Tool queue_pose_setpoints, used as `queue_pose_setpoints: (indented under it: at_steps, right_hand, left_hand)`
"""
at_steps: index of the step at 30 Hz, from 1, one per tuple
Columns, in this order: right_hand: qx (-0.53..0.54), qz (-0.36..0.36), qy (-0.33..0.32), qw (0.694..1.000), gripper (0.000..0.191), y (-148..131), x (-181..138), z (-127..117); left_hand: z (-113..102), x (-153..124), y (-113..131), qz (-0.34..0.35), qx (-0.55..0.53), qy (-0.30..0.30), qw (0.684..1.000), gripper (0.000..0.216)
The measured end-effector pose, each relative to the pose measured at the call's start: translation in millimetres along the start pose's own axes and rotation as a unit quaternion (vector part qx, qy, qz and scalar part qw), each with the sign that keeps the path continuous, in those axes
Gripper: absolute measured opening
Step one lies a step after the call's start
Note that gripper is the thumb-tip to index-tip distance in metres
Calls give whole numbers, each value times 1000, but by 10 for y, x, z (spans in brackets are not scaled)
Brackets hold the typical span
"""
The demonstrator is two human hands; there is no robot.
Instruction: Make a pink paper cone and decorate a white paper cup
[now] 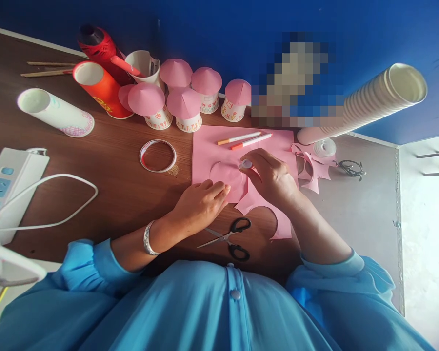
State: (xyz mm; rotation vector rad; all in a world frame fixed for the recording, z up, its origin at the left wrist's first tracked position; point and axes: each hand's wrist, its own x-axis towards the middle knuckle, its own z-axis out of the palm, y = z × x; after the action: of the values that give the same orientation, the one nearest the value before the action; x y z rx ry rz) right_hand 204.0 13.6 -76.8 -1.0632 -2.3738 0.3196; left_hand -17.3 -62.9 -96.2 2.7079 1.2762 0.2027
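My left hand (207, 202) lies with bent fingers together on the near edge of a round pink paper disc (234, 181), gripping it there. My right hand (272, 178) is closed on a small white round-ended thing (246, 164), held just over the disc's right side; its exact kind is hard to make out. Under the disc is a larger pink paper sheet (207, 144). Two markers (251, 141) lie on that sheet beyond my hands. A cut pink paper scrap (281, 222) sits below my right wrist. Scissors (225, 238) with black handles lie spread nearest me.
Several decorated paper cups (188, 122) with pink cone roofs stand at the back. A roll of tape (157, 156) lies left of the sheet. At right are a tall stack of paper cups (366, 105) and more pink scraps (309, 170). A power strip (12, 190) with a white cable lies left.
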Motion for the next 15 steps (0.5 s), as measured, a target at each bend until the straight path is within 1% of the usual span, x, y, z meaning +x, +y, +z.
queue_pose_setpoints:
  at_steps: [4, 7, 10, 13, 15]
  right_hand:
    - [-5, 4, 26, 1000, 7, -22, -32, -85]
    - [8, -2, -5, 1000, 8, -57, -74, -93]
    - [19, -4, -28, 999, 11, -53, -87, -29]
    - [18, 7, -25, 1000, 12, -20, -58, 26]
    - [23, 21, -9, 999, 13, -10, -33, 13]
  left_hand:
    - [8, 6, 6, -3, 3, -9, 1000, 26]
    - [23, 4, 9, 0, 6, 4, 1000, 28]
    - [27, -3, 6, 1, 6, 13, 1000, 28]
    - [19, -10, 3, 5, 5, 9, 1000, 26]
    - [14, -12, 3, 7, 7, 6, 1000, 25]
